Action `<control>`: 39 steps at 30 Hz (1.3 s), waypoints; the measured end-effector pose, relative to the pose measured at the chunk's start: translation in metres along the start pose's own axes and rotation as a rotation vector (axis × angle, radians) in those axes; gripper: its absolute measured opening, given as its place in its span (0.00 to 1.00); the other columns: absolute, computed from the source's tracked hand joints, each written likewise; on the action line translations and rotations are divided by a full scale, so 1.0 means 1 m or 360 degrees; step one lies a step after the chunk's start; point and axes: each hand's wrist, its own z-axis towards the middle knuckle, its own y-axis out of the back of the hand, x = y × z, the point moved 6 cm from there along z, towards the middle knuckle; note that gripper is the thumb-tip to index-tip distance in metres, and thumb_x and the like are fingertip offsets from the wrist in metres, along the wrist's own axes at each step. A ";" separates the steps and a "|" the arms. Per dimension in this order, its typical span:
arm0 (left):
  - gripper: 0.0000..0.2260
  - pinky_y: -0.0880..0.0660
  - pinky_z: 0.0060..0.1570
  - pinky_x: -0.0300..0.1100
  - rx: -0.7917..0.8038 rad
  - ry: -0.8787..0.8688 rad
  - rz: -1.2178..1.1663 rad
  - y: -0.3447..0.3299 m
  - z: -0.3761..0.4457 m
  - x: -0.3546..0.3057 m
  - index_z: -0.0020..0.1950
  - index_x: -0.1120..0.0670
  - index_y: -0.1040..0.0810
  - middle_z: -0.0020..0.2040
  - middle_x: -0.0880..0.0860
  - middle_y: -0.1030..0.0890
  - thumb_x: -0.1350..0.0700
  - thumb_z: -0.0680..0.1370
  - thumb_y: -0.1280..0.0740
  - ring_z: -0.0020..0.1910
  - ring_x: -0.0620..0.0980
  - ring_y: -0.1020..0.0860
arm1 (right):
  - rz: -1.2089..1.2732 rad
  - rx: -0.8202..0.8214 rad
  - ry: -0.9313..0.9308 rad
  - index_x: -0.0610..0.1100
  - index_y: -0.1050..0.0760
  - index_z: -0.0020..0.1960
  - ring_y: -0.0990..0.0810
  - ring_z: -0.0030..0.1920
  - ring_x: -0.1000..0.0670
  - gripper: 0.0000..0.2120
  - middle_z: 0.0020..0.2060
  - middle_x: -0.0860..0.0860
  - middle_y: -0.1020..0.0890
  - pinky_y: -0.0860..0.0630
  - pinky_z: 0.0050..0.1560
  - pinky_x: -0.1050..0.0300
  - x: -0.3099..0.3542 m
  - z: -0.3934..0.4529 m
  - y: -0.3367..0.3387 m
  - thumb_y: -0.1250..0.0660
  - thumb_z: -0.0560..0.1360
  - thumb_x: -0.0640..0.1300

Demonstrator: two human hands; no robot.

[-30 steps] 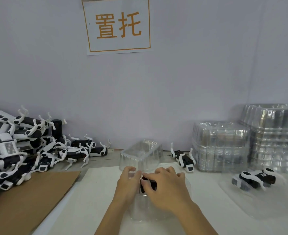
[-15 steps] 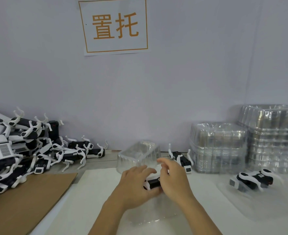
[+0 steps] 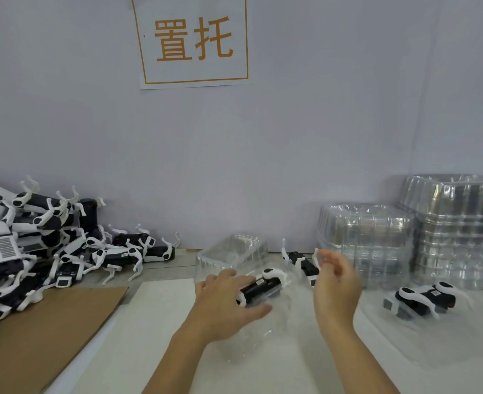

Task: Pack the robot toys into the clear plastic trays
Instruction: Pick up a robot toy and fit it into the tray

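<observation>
My left hand grips a black-and-white robot toy, fingers over its near end and thumb under it. The toy lies on its side in a clear plastic tray on the white mat. To the right of the toy, my right hand is raised off it, fingers loosely curled, holding nothing; it is blurred. A second robot toy lies in another clear tray at the right.
A big pile of robot toys fills the left, beside a brown cardboard sheet. An upturned clear tray and a loose toy sit behind my hands. Two stacks of clear trays stand against the wall at right.
My right hand has let go of the toy and lifted away to the right. My left hand has stayed on the toy, which now lies lower in the tray.
</observation>
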 end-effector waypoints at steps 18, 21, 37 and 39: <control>0.21 0.31 0.42 0.36 -0.0545 0.0348 -0.1742 0.055 -0.006 -0.059 0.57 0.46 0.19 0.53 0.43 0.19 0.34 0.72 0.30 0.55 0.43 0.22 | 0.0173 0.1105 0.0095 0.59 0.16 0.46 0.16 0.40 0.55 0.17 0.43 0.55 0.14 0.23 0.40 0.68 0.025 -0.029 -0.045 0.32 0.77 0.36; 0.14 0.34 0.33 0.37 -0.0601 0.0453 -0.1933 0.044 -0.011 -0.061 0.45 0.45 0.21 0.42 0.41 0.20 0.35 0.74 0.31 0.41 0.40 0.24 | 0.0134 0.1106 0.0051 0.48 0.17 0.53 0.17 0.42 0.53 0.09 0.47 0.50 0.15 0.24 0.41 0.65 0.022 -0.028 -0.045 0.30 0.76 0.37; 0.23 0.32 0.69 0.58 -0.0510 0.0477 -0.2201 0.030 -0.044 -0.015 0.60 0.49 0.18 0.56 0.53 0.15 0.35 0.75 0.35 0.62 0.58 0.21 | 0.0041 0.1382 0.0101 0.43 0.16 0.51 0.18 0.41 0.52 0.08 0.44 0.52 0.14 0.22 0.44 0.59 0.021 -0.055 -0.064 0.26 0.74 0.35; 0.23 0.23 0.59 0.57 -0.0507 0.0470 -0.2277 0.028 -0.046 -0.013 0.58 0.51 0.16 0.54 0.57 0.15 0.36 0.74 0.34 0.54 0.60 0.17 | 0.0025 0.1362 0.0094 0.43 0.15 0.53 0.16 0.43 0.50 0.10 0.45 0.51 0.14 0.22 0.46 0.61 0.023 -0.052 -0.060 0.26 0.73 0.34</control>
